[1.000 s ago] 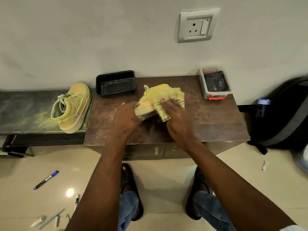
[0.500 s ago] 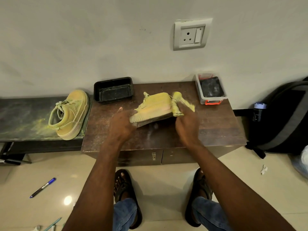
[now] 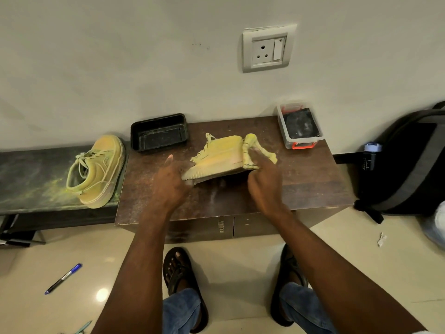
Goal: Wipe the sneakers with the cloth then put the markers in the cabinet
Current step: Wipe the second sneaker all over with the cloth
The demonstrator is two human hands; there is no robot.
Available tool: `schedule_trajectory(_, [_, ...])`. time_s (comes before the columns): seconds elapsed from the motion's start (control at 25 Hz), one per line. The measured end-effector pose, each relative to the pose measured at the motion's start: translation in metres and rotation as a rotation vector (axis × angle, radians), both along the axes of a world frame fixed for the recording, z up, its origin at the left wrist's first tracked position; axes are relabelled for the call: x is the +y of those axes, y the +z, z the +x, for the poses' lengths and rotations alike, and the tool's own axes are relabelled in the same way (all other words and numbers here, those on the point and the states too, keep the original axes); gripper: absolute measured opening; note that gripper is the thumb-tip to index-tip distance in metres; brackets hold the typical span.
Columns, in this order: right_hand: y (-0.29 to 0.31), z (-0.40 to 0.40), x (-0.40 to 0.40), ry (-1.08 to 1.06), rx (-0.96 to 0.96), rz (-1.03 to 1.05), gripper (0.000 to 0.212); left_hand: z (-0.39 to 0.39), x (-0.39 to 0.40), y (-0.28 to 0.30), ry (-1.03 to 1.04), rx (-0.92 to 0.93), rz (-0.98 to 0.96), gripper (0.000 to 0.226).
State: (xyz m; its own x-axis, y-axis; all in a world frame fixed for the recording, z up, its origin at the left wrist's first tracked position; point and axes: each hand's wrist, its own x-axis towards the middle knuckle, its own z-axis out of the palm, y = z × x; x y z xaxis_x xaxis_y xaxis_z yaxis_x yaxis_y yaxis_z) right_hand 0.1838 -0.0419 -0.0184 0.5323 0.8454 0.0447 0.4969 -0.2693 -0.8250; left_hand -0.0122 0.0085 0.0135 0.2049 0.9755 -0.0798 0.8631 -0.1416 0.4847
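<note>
A yellow-dusted sneaker (image 3: 218, 156) lies tilted on its side on the brown cabinet (image 3: 301, 186). My left hand (image 3: 169, 184) grips its heel end at the sole. My right hand (image 3: 265, 186) holds a bunched yellow cloth (image 3: 252, 153) pressed against the sneaker's toe end. A second yellow sneaker (image 3: 97, 169) rests on the dark bench (image 3: 26, 179) to the left. A blue marker (image 3: 63, 278) lies on the floor at lower left, and another marker tip (image 3: 83, 327) shows at the bottom edge.
A black tray (image 3: 159, 132) stands at the cabinet's back left, a clear box with red clips (image 3: 299, 127) at the back right. A black backpack (image 3: 407, 162) with a bottle (image 3: 370, 155) leans at the right. The cabinet doors (image 3: 221, 226) are closed. My sandalled feet (image 3: 183, 280) stand below.
My right hand has drawn the cloth from the sneaker's middle to its toe end. The sneaker is more exposed now. The camera view has shifted slightly.
</note>
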Motion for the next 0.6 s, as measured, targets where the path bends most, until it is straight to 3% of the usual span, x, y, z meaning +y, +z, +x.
schedule_trajectory(0.12, [0.006, -0.035, -0.012, 0.632, -0.394, 0.17, 0.063, 0.002, 0.001, 0.004, -0.026, -0.039, 0.058, 0.033])
schedule_trajectory(0.16, [0.005, -0.033, -0.01, 0.72, -0.479, 0.192, 0.064, 0.002, 0.001, 0.004, -0.033, -0.05, 0.069, 0.031])
schedule_trajectory(0.24, [-0.001, -0.016, -0.002, 0.578, -0.475, 0.193, 0.064, 0.0, -0.001, 0.004, -0.026, -0.046, 0.04, 0.04])
schedule_trajectory(0.32, [-0.004, 0.006, 0.004, 0.199, -0.222, 0.115, 0.057, -0.003, 0.0, 0.0, -0.019, -0.025, 0.019, 0.049])
schedule_trajectory(0.4, [0.002, 0.002, 0.004, 0.008, -0.076, -0.007, 0.056, -0.003, 0.001, -0.003, -0.017, -0.019, 0.013, 0.05])
schedule_trajectory(0.44, [0.007, -0.011, 0.003, 0.072, -0.159, -0.02, 0.058, -0.002, 0.001, -0.001, -0.019, -0.028, 0.014, 0.048])
schedule_trajectory(0.56, [0.009, -0.047, -0.007, 0.6, -0.461, 0.148, 0.061, 0.001, 0.0, 0.008, -0.054, -0.079, 0.056, 0.024])
schedule_trajectory(0.6, [0.008, -0.045, -0.005, 0.66, -0.519, 0.181, 0.062, 0.001, -0.001, 0.009, -0.056, -0.085, 0.065, 0.023])
